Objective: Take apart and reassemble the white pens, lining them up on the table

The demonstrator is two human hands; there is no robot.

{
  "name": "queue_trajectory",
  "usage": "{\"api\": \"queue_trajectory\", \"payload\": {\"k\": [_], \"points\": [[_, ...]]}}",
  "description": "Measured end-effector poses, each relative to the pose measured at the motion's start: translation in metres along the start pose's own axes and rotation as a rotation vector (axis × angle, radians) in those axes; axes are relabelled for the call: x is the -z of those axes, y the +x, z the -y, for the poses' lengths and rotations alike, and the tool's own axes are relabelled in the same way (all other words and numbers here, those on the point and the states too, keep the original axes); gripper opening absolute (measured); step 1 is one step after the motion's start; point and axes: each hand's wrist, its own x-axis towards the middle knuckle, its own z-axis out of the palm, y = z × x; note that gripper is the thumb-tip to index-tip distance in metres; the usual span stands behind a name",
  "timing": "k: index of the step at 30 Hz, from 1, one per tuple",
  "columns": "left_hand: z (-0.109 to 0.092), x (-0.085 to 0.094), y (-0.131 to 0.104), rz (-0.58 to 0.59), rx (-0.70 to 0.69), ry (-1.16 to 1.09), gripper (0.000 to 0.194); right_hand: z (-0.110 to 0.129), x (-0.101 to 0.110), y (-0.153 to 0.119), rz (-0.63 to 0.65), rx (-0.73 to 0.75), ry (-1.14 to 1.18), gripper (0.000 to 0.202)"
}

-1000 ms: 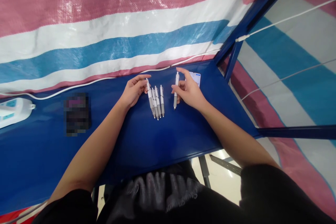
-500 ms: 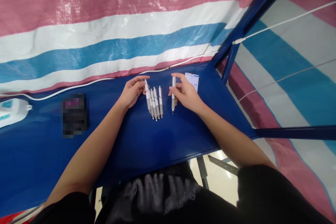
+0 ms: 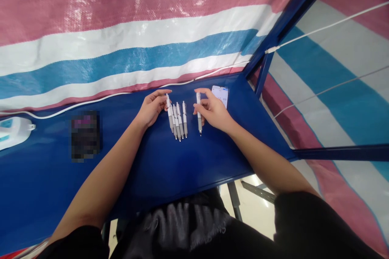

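Note:
Several white-and-grey pens point(image 3: 180, 119) lie side by side on the blue table point(image 3: 170, 162), their tips toward me. My left hand point(image 3: 152, 107) is at the upper left of this group, fingers curled against the leftmost pen point(image 3: 169, 109); whether it grips that pen is hard to make out. Just right of the group, my right hand point(image 3: 212, 109) has another pen point(image 3: 199, 119) between thumb and fingers, held roughly upright in view with the tip toward me. Behind my right hand a phone point(image 3: 223, 92) with a lit screen is partly covered.
On the left lie a blurred dark object point(image 3: 85, 135) and a white device point(image 3: 15, 131). A white cable point(image 3: 69, 107) runs along the table's back edge by a striped sheet point(image 3: 127, 60). A blue metal frame point(image 3: 264, 62) rises at the right.
The view has shifted slightly. My right hand and its pen have moved a little toward the pen group. My left hand remains at the leftmost pen.

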Motion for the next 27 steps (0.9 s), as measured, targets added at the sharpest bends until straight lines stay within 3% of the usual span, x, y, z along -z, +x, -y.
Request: {"api": "queue_trajectory", "payload": {"k": [6, 12, 18, 23, 27], "points": [[0.0001, -0.0003, -0.0003, -0.003, 0.002, -0.005, 0.028, 0.0007, 0.0008, 0.0014, -0.043, 0.004, 0.040, 0.081], [-0.0001, -0.0005, -0.0003, -0.001, 0.001, -0.010, 0.027, -0.0044, 0.0042, 0.0048, -0.070, -0.013, -0.009, 0.058], [0.0002, 0.0003, 0.0003, 0.008, 0.000, 0.000, 0.028, -0.0016, 0.0033, 0.0026, -0.014, -0.018, 0.001, 0.060], [0.0004, 0.0010, 0.0003, 0.006, 0.000, 0.008, 0.028, 0.0005, 0.0061, 0.0031, -0.035, -0.024, 0.021, 0.082], [0.0002, 0.0008, 0.0000, 0.010, -0.004, 0.007, 0.028, -0.0003, 0.0078, 0.0050, -0.066, -0.030, 0.019, 0.065]]}}
